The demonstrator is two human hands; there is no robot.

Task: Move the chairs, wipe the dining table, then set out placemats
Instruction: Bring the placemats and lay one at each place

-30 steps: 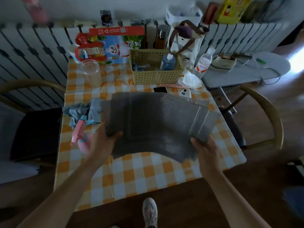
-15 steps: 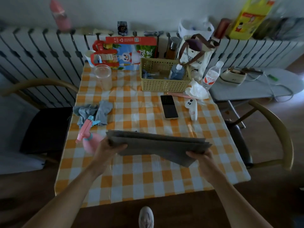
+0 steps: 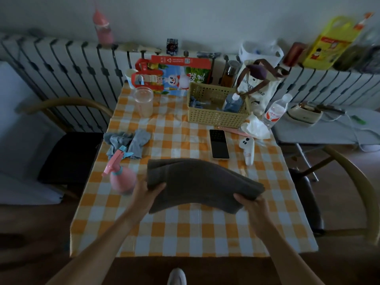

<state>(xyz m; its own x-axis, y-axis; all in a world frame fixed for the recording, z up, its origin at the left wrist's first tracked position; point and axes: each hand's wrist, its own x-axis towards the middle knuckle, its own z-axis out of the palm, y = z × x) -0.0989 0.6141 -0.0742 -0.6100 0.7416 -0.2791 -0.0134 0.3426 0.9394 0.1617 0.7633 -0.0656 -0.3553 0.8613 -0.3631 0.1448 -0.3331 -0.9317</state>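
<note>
- Our left hand and right hand each grip an end of the stacked grey placemats, arched above the bench.
- We should lay one flat, clear of the phone.

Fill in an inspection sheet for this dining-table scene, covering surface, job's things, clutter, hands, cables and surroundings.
Surface: dining table under an orange-and-white checked cloth.
Job's things: stack of grey placemats, bowed, held over the table's near half; blue cloth and pink spray bottle near the left edge.
Clutter: phone, basket, clear cup, water bottle.
Hands: left hand grips the stack's left end; right hand grips its right end.
Cables: cable on the grey side board.
Surroundings: left chair, right chair, radiator behind.
</note>
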